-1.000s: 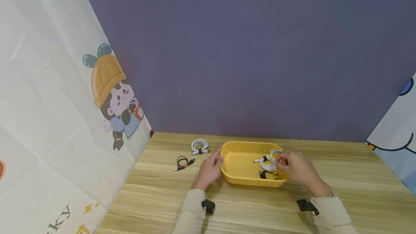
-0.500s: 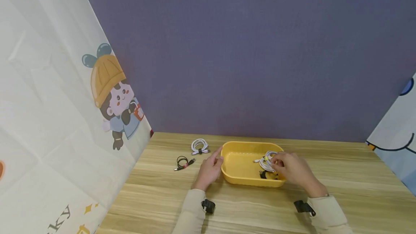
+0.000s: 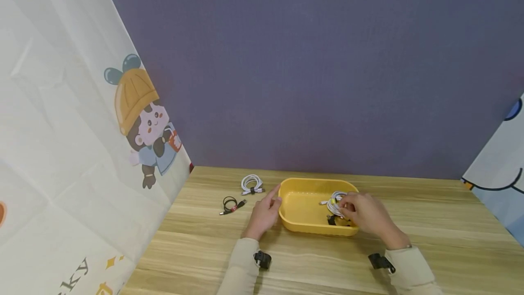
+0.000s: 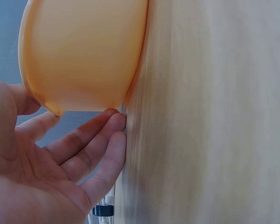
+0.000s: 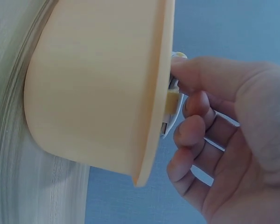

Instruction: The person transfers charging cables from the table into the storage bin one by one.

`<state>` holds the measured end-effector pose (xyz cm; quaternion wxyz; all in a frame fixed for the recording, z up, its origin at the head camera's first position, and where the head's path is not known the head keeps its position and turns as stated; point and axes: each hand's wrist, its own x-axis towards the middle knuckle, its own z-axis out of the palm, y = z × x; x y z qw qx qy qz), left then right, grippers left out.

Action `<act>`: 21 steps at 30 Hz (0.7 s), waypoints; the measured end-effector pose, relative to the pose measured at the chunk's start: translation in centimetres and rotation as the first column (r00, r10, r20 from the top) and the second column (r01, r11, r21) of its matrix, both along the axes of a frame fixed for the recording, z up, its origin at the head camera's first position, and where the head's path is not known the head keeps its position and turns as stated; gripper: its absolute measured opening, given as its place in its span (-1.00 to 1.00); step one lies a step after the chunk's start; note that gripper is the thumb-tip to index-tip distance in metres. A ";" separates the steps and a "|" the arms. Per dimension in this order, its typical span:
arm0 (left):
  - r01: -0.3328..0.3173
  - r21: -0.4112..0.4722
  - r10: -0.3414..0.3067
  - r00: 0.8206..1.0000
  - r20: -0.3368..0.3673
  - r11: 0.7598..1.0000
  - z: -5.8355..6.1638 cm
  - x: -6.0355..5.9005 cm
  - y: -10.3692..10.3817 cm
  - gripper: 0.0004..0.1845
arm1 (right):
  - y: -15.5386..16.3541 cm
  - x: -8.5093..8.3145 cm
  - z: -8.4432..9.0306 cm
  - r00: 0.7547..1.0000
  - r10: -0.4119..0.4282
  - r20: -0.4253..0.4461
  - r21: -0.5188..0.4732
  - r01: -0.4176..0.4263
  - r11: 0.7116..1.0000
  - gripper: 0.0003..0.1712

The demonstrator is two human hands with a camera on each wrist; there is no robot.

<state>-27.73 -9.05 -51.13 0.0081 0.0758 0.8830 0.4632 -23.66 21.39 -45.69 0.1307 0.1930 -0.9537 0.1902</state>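
Right hand seemingly pinches a coiled white cable in the yellow tray; left hand lies relaxed.

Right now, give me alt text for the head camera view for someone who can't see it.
A right hand holds a coiled white cable over a yellow tray on a wooden table. The left hand rests against the tray's left end; two more coiled cables lie further left.

Smooth matt yellow plastic tray on a wood-grain table, beside creased cloth.
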 end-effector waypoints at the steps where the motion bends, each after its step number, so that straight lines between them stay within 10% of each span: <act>1: 0.001 0.000 -0.001 1.000 -0.004 1.000 0.0 0.0 0.0 -0.49 | 0.0 0.0 0.0 1.000 0.001 -0.001 -0.001 -0.001 1.000 -0.91; 21: 0.001 0.014 -0.001 1.000 -0.014 1.000 -0.1 0.0 0.1 -0.50 | -1.0 -0.1 -0.6 1.000 0.011 -0.008 -0.002 -0.011 1.000 -0.90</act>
